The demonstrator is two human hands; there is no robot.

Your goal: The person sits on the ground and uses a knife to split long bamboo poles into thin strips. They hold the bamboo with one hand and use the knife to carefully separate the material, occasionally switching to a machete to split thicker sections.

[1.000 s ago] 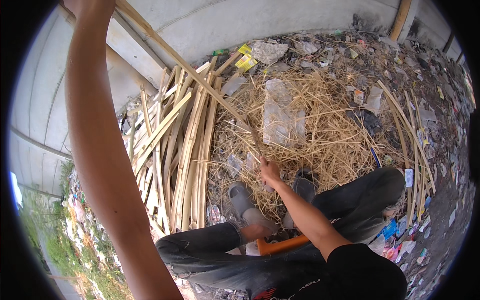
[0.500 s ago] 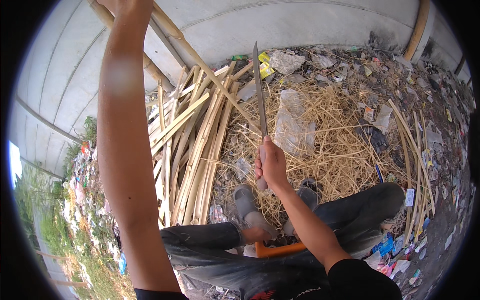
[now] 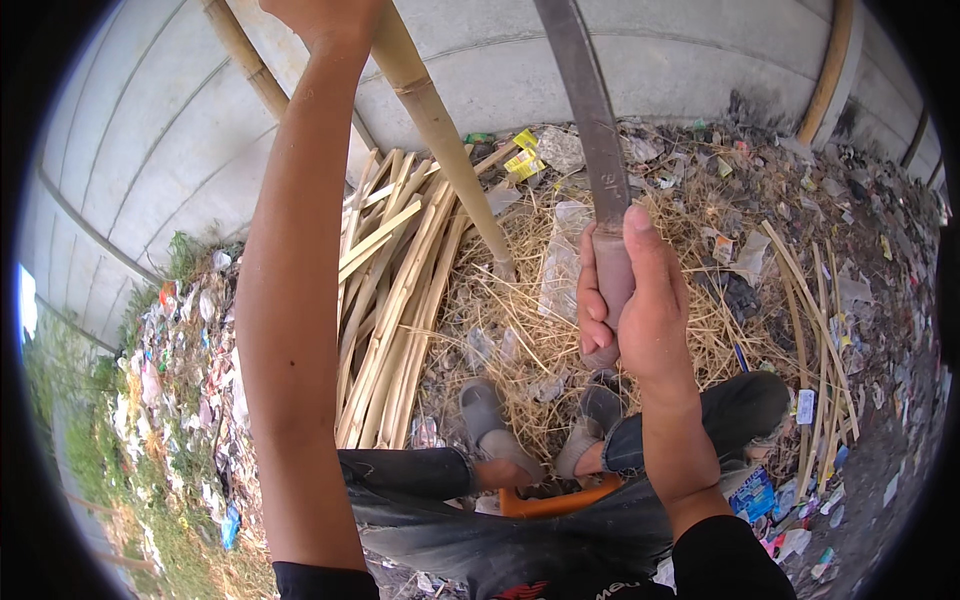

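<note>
My right hand (image 3: 655,300) is closed round the brown handle of a long dark machete (image 3: 598,130), its blade pointing up and passing the top edge. High at the upper left, my left hand (image 3: 325,20) is cut off by the top of the picture. It is up against a bamboo pole (image 3: 440,125) and appears to grip it, though the fingers are out of sight. The pole slants down to the straw-covered ground, its lower end just left of the machete handle.
Split bamboo strips (image 3: 400,310) lie heaped on the left, with a few thinner strips (image 3: 825,350) at right. Bamboo shavings (image 3: 700,270) and litter cover the ground. An orange seat (image 3: 560,500) shows between my legs. A concrete wall (image 3: 710,60) stands behind.
My right hand has risen toward the camera with the machete and moved right. My left hand has shifted right, and the bamboo pole has swung closer and steeper.
</note>
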